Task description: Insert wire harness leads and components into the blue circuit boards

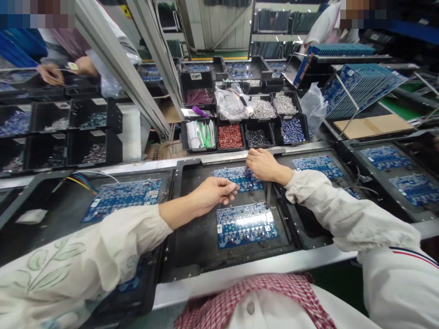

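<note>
Two blue circuit boards lie in the black tray (192,246) in front of me. My right hand (263,165) is over the right end of the farther circuit board (228,173), its fingers curled together at the board; whatever they hold is hidden. My left hand (214,194) is just left of that board's near edge, with thumb and forefinger pinched on a tiny part too small to name. Closer to me lies the nearer circuit board (245,226), dotted with small components and touched by neither hand.
Behind the tray stand black bins with red components (230,136), blue components (293,131) and silvery parts (262,109). Neighbouring trays hold another circuit board (126,196) with wires at left and more at right. A metal post (151,50) rises at left. Co-workers stand across the line.
</note>
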A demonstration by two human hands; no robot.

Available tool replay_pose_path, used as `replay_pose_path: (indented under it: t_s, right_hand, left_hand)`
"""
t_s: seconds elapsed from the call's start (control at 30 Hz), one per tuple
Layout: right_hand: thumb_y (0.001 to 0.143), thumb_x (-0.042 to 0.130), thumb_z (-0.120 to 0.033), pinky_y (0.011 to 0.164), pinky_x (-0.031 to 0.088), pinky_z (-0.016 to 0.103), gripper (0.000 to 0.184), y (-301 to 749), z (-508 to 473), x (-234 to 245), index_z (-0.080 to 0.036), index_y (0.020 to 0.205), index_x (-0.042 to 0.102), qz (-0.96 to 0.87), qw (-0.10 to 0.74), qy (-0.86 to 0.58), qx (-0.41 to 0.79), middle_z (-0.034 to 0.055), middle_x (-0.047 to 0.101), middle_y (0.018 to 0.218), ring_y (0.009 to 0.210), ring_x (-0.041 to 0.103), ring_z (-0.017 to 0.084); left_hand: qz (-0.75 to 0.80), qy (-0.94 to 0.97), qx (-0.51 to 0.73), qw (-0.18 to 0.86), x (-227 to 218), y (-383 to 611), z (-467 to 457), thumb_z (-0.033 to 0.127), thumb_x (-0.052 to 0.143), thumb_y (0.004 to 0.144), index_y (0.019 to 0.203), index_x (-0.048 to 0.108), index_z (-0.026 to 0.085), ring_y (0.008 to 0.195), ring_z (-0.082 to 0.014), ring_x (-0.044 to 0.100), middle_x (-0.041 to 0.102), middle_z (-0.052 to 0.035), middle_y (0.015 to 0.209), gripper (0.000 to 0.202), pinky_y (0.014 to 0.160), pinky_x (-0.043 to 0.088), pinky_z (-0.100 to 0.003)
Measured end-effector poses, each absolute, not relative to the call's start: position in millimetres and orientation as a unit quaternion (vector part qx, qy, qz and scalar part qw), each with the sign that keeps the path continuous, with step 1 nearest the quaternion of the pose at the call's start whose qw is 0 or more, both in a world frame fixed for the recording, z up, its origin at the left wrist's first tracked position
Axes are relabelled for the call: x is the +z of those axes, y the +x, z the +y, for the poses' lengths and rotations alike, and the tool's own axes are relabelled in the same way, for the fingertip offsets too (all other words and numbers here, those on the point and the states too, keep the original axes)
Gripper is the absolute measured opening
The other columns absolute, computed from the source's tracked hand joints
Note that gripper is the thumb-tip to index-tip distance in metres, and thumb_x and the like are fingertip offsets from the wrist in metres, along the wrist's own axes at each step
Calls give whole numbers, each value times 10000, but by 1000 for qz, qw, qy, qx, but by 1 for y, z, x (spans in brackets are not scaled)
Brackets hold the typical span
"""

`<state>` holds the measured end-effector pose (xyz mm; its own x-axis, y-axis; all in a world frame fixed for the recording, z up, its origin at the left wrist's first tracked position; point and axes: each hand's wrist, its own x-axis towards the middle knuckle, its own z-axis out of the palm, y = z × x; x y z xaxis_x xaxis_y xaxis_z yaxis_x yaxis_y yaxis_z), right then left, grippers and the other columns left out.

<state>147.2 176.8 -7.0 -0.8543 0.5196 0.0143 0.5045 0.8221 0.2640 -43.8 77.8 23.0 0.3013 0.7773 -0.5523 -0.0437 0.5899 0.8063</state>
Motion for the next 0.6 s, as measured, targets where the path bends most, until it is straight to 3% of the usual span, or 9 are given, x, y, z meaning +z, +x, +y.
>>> replay_pose_path:
  t_s: [0.23, 0.33, 0.43, 0.6]
  right_hand:
    - [838, 499, -164, 728, 303, 330, 154, 147, 174, -3, -96, 873, 632, 958, -15, 281, 59, 133, 632, 928, 954, 454, 252]
    - [856, 534, -274, 763, 336, 308, 190, 146, 150, 13, -128, 900, 648, 951, -84, 289, -73, 87, 647, 898, 913, 491, 212]
    - [867, 527, -326, 770, 354, 283, 206, 151, 116, 24, -163, 853, 652, 940, -118, 270, -172, 33, 646, 818, 814, 516, 161]
    - [837, 542, -292, 902, 297, 357, 182, 175, 76, 14, -160, 769, 647, 936, -51, 343, -63, 58, 625, 803, 875, 478, 204]
  left_hand:
    - [515, 336, 283, 736, 22, -40, 75, 188, 472, 874, 689, 584, 74, 504, -74, 517, 568, -40, 638, 244, 441, 358, -186]
    - [500, 329, 281, 750, 22, -34, 71, 214, 433, 895, 662, 577, 77, 489, -76, 512, 560, -42, 607, 306, 450, 366, -194]
    - [502, 339, 264, 750, 23, -26, 60, 137, 448, 877, 671, 598, 61, 441, -55, 469, 555, -41, 555, 267, 442, 343, -184]
    - [548, 362, 189, 730, 25, -24, 40, -14, 432, 820, 757, 615, 42, 382, -37, 441, 573, -41, 539, 201, 368, 256, -168]
